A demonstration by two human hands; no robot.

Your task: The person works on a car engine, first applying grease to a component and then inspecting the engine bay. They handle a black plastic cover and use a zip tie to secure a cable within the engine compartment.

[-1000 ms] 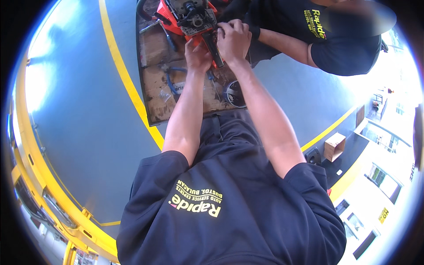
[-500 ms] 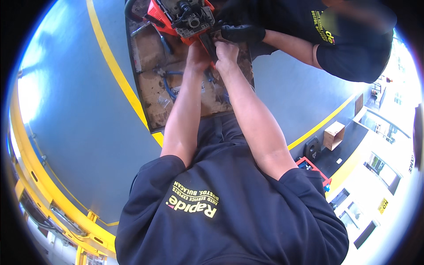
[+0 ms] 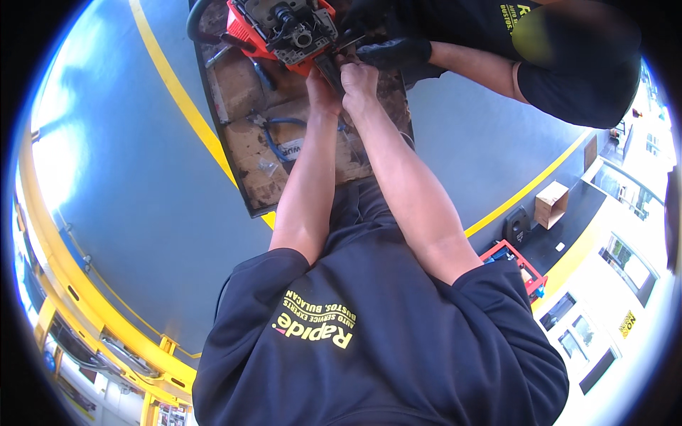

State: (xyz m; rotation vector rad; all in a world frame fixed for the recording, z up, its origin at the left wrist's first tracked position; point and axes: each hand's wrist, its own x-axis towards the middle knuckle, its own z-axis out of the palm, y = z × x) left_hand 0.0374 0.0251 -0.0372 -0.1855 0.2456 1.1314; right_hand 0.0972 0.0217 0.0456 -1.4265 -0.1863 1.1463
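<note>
An orange chainsaw (image 3: 245, 35) with its engine parts bared lies at the top of the view, its dark guide bar (image 3: 329, 73) pointing down toward me. My left hand (image 3: 323, 92) is closed at the bar's left side, its fingers mostly hidden under the saw. On the right side, my right hand (image 3: 360, 79) is closed against the bar with its fingers curled. A co-worker's black-gloved hand (image 3: 387, 54) reaches in from the right, almost touching my right hand. What that glove holds is hard to make out.
Worn cardboard (image 3: 238, 153) covers the table, with a blue hose (image 3: 273, 138) and a dark-handled tool (image 3: 263, 74) on it. The co-worker stands at the upper right. Farther right are a red tool cart (image 3: 511, 255) and an open box (image 3: 551, 204). Yellow lift rails (image 3: 78, 291) curve along the left.
The view has shifted slightly, so the table and saw appear farther left. Both hands stay at the bar, the left a little farther right relative to the saw. The co-worker's glove remains close by.
</note>
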